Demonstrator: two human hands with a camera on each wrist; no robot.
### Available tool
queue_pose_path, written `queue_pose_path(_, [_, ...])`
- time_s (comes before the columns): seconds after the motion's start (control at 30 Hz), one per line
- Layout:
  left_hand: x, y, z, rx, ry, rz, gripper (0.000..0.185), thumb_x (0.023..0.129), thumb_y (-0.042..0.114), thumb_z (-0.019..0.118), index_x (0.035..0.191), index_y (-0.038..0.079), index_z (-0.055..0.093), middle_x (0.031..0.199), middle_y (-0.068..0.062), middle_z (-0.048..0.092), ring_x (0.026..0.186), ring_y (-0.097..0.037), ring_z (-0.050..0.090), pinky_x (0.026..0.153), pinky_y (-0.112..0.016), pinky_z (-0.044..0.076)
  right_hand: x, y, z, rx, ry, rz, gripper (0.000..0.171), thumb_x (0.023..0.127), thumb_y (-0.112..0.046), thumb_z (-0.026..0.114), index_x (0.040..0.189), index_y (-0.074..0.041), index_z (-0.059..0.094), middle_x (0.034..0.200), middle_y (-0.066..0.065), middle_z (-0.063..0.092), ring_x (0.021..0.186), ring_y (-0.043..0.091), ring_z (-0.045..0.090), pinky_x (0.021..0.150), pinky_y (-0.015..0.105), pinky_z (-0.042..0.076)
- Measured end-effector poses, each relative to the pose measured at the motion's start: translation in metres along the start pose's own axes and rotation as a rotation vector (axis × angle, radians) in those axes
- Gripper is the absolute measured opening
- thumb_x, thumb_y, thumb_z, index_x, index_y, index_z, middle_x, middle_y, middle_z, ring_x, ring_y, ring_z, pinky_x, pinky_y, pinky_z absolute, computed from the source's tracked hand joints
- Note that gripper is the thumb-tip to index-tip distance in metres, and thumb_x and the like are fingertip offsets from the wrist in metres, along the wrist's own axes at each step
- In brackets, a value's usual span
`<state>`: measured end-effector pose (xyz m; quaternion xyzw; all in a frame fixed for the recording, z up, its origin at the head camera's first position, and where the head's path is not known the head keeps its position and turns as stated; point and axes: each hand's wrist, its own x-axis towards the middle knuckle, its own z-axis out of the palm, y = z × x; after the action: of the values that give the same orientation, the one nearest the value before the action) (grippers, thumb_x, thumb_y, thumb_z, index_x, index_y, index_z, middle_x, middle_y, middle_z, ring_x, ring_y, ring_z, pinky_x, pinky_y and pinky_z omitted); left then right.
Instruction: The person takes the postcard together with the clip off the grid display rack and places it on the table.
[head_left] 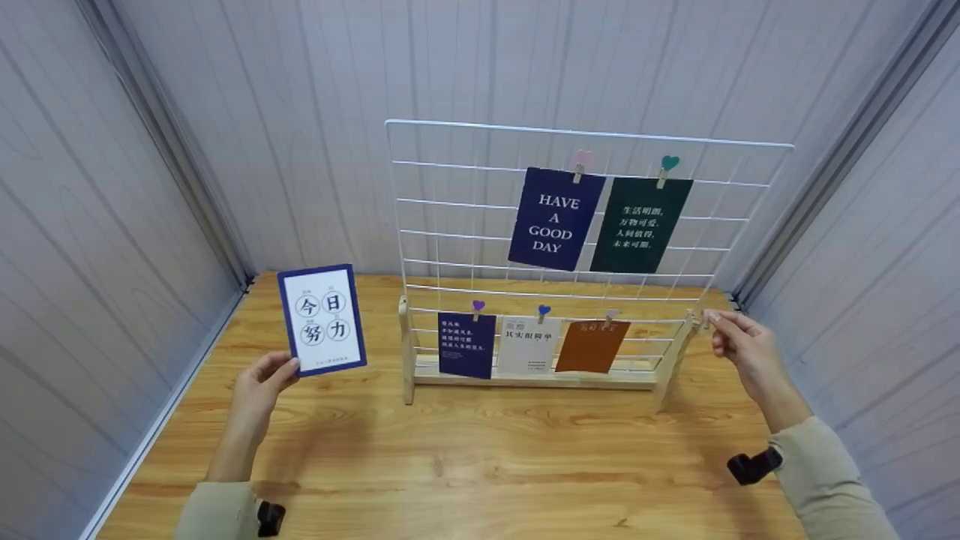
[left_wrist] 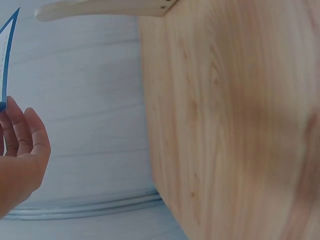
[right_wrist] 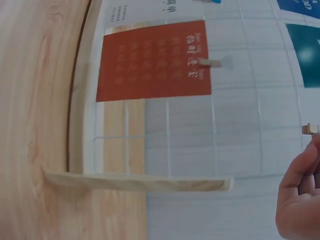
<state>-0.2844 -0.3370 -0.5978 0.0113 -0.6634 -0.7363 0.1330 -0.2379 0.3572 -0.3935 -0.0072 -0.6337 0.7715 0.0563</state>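
My left hand [head_left: 266, 379] holds up a white card with a blue border and round black characters [head_left: 322, 319], pinched at its lower edge, left of the white wire grid [head_left: 450, 225]. In the left wrist view the card's blue edge [left_wrist: 7, 60] shows above my fingers [left_wrist: 25, 135]. My right hand [head_left: 739, 337] pinches a small wooden clip [head_left: 705, 318] beside the grid's right wooden leg [head_left: 675, 356]. The right wrist view shows the clip's tip [right_wrist: 310, 128] above my fingers [right_wrist: 300, 185]. Several cards hang clipped on the grid, among them an orange card [right_wrist: 155, 60].
The grid stands on a wooden table [head_left: 465, 450] between grey panel walls. A dark blue "HAVE A GOOD DAY" card [head_left: 555, 217] and a dark green card [head_left: 641, 225] hang high. Below hang a navy card [head_left: 466, 345], a white card [head_left: 529, 345] and the orange card [head_left: 592, 346].
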Motion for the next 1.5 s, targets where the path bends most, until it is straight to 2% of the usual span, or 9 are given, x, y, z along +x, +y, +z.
queue_pose_path(0.03, [0.007, -0.017, -0.008, 0.021, 0.031, -0.003, 0.034, 0.081, 0.020, 0.064, 0.107, -0.001, 0.057, 0.103, -0.017, 0.055, 0.089, -0.024, 0.056, 0.073, -0.028, 0.048, -0.001, 0.002, -0.003, -0.004, 0.001, 0.017, 0.011, 0.086, -0.013, 0.058, 0.085, -0.011, 0.068, 0.062, 0.000, 0.055, 0.052, 0.007, 0.050, 0.048, 0.018, 0.043])
queue_pose_path(0.17, [0.004, -0.030, -0.019, 0.038, 0.085, -0.045, 0.041, 0.077, 0.027, 0.068, 0.106, -0.001, 0.057, 0.104, -0.018, 0.053, 0.089, -0.025, 0.055, 0.073, -0.029, 0.048, -0.004, 0.013, -0.017, -0.025, 0.015, 0.068, 0.011, 0.085, -0.016, 0.059, 0.087, -0.010, 0.067, 0.063, 0.000, 0.055, 0.053, 0.008, 0.050, 0.051, 0.019, 0.044])
queue_pose_path(0.77, [-0.043, -0.013, -0.036, 0.169, 0.085, -0.286, 0.053, 0.077, 0.035, 0.067, 0.110, -0.003, 0.050, 0.101, -0.009, 0.052, 0.085, -0.012, 0.056, 0.072, -0.020, 0.047, -0.017, 0.057, -0.067, -0.142, 0.147, 0.218, 0.010, 0.084, -0.025, 0.061, 0.083, -0.017, 0.066, 0.062, -0.002, 0.054, 0.055, 0.007, 0.050, 0.054, 0.020, 0.044])
queue_pose_path(0.8, [-0.045, -0.012, -0.037, 0.177, 0.086, -0.296, 0.055, 0.076, 0.035, 0.067, 0.111, -0.004, 0.049, 0.102, -0.009, 0.052, 0.084, -0.011, 0.056, 0.072, -0.020, 0.047, -0.009, 0.074, -0.085, -0.157, 0.153, 0.223, 0.012, 0.082, -0.028, 0.062, 0.084, -0.017, 0.066, 0.063, -0.003, 0.054, 0.055, 0.006, 0.051, 0.054, 0.021, 0.045])
queue_pose_path(1.0, [-0.080, 0.063, -0.005, 0.237, 0.019, -0.351, 0.030, 0.084, 0.023, 0.061, 0.101, -0.001, 0.055, 0.087, 0.000, 0.056, 0.077, -0.007, 0.055, 0.076, -0.024, 0.046, -0.019, 0.084, -0.097, -0.211, 0.162, 0.254, 0.015, 0.082, -0.033, 0.062, 0.082, -0.018, 0.062, 0.064, -0.006, 0.054, 0.057, 0.004, 0.051, 0.057, 0.020, 0.045])
queue_pose_path(1.03, [-0.085, 0.076, 0.000, 0.243, 0.006, -0.359, 0.024, 0.084, 0.019, 0.060, 0.098, 0.000, 0.057, 0.084, 0.003, 0.056, 0.075, -0.006, 0.055, 0.076, -0.025, 0.046, -0.029, 0.073, -0.084, -0.215, 0.162, 0.258, 0.014, 0.083, -0.031, 0.061, 0.082, -0.017, 0.061, 0.064, -0.006, 0.053, 0.057, 0.004, 0.050, 0.058, 0.020, 0.044])
queue_pose_path(1.07, [-0.089, 0.084, 0.004, 0.250, -0.001, -0.360, 0.022, 0.085, 0.015, 0.059, 0.099, -0.002, 0.057, 0.083, 0.002, 0.056, 0.074, -0.007, 0.055, 0.075, -0.026, 0.047, -0.023, 0.089, -0.100, -0.170, 0.111, 0.226, 0.016, 0.082, -0.032, 0.062, 0.084, -0.017, 0.061, 0.065, -0.006, 0.053, 0.057, 0.004, 0.050, 0.058, 0.020, 0.044])
queue_pose_path(1.27, [-0.093, 0.080, -0.003, 0.301, -0.037, -0.447, 0.033, 0.086, 0.014, 0.058, 0.106, -0.010, 0.051, 0.086, -0.001, 0.057, 0.076, -0.009, 0.054, 0.076, -0.027, 0.047, -0.015, 0.128, -0.142, -0.153, 0.040, 0.206, 0.021, 0.084, -0.032, 0.060, 0.093, -0.013, 0.062, 0.069, -0.003, 0.055, 0.061, 0.008, 0.052, 0.061, 0.024, 0.045])
queue_pose_path(1.5, [-0.097, 0.073, -0.018, 0.318, -0.029, -0.535, 0.044, 0.082, 0.021, 0.063, 0.108, -0.012, 0.050, 0.085, 0.000, 0.057, 0.075, -0.008, 0.054, 0.073, -0.027, 0.047, -0.008, 0.169, -0.183, -0.193, 0.163, 0.279, 0.025, 0.080, -0.035, 0.064, 0.093, -0.013, 0.062, 0.070, -0.005, 0.057, 0.061, 0.007, 0.054, 0.058, 0.022, 0.048])
